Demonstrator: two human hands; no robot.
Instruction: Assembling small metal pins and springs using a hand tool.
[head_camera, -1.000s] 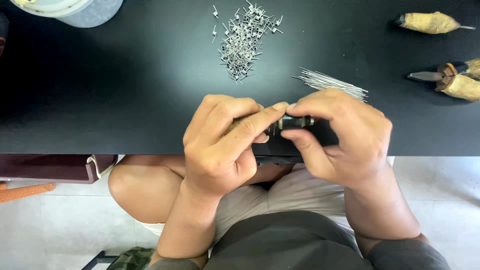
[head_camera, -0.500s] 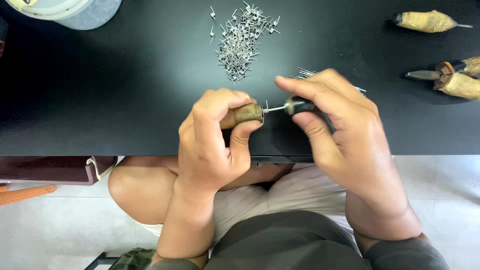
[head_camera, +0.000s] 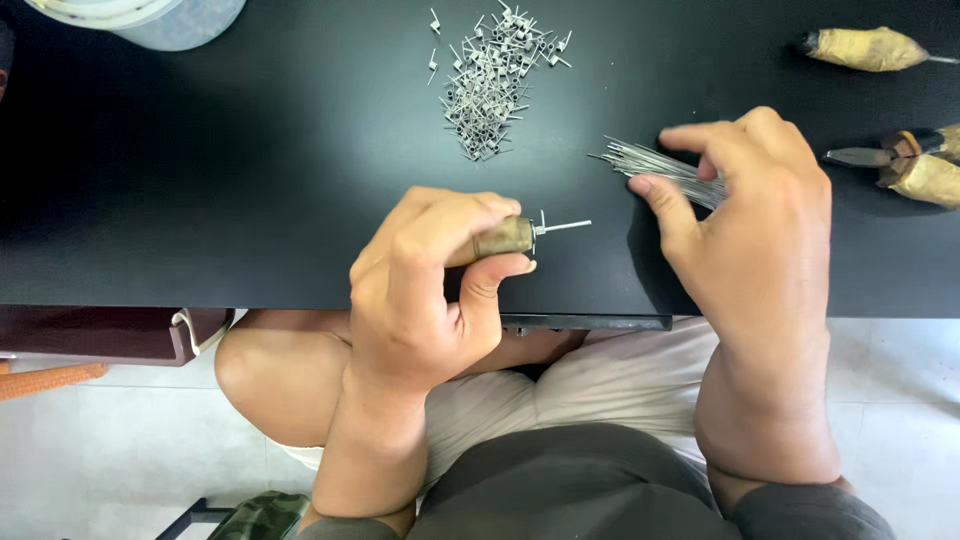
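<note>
My right hand (head_camera: 750, 210) has left the tool and moved right to the bundle of straight wires (head_camera: 650, 165). On the left, my left hand (head_camera: 420, 280) grips the wooden-handled tool (head_camera: 505, 238), fingers closed, a small bent wire (head_camera: 560, 226) on its tip. My right fingers, loosely spread, touch the bundle; a careless pinch could scatter wires across the black table (head_camera: 200, 180).

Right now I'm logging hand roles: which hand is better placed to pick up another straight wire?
Right hand: its fingertips already rest on the straight wires. Left hand is occupied gripping the tool.
</note>
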